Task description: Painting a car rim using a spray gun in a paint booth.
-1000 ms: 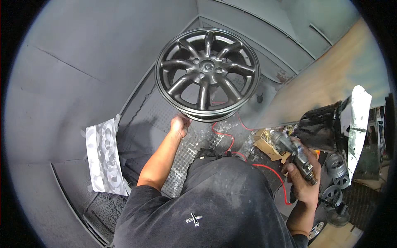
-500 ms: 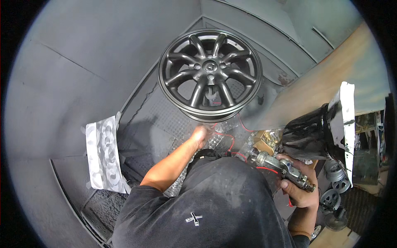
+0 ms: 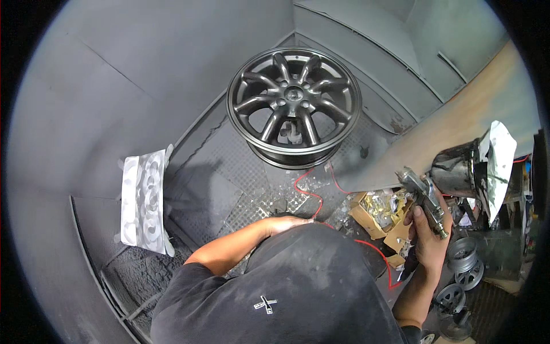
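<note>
My right hand (image 3: 428,232) is closed around the body of a metal spray gun (image 3: 423,195), its nozzle end pointing up and left. A dark, paint-streaked cup (image 3: 455,172) sits beside the gun, with a crumpled white sheet (image 3: 499,163) at its far right end. At my shirt front, my left hand (image 3: 289,223) lies low with fingers stretched to the right, partly hidden by my body. A thin red hose (image 3: 319,202) runs by its fingertips; I see no firm grip on it. Ahead stands a dark grey, glossy multi-spoke wheel rim (image 3: 294,109), apart from both hands.
A torn cardboard box (image 3: 366,217) of scraps lies below the gun. Several bare rims (image 3: 463,255) are piled at the right. On the left stands a white panel with grey swirls (image 3: 143,200). Grey walls (image 3: 149,69) surround the rim; a tan panel (image 3: 452,120) rises at right.
My left hand has drawn back from beneath the rim toward my body. The spray gun has moved up and right in my right hand. The rim's spokes and bolt holes have turned.
</note>
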The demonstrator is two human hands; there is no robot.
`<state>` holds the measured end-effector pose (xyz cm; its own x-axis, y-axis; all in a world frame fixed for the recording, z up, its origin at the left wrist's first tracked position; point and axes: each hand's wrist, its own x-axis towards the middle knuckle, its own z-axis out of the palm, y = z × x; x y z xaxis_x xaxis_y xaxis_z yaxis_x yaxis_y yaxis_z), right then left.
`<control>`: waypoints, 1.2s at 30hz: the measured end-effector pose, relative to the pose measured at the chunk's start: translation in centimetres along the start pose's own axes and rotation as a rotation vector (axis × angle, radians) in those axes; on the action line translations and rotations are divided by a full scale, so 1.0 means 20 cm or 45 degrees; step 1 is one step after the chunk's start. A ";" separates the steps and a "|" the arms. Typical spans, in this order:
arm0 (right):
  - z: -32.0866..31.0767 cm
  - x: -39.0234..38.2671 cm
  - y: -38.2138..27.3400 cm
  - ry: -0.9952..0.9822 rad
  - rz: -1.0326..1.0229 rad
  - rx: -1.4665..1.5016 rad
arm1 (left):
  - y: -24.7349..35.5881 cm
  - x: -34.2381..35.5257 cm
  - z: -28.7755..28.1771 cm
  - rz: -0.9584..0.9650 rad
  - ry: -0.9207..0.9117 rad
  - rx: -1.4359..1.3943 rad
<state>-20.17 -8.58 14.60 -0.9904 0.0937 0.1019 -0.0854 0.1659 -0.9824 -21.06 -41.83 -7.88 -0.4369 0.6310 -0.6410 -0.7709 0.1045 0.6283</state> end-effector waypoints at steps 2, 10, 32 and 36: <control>-0.08 0.02 0.04 -0.131 -0.040 0.105 | -0.05 0.00 0.05 0.279 0.058 0.166; -0.06 0.05 -0.02 -0.730 0.161 0.267 | 0.30 -0.06 0.45 0.842 0.148 0.913; 0.96 0.59 -0.42 -0.426 0.204 0.027 | 1.00 -0.10 0.01 1.508 -0.088 0.980; 1.05 0.72 -0.46 -0.420 0.300 -0.021 | 1.11 -0.36 -0.18 0.960 -0.375 1.023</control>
<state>-35.88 -29.37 21.74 -0.9646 -0.1884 -0.1843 0.1475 0.1935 -0.9699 -36.74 -46.84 9.16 -0.4554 0.8865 0.0814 0.2079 0.0170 0.9780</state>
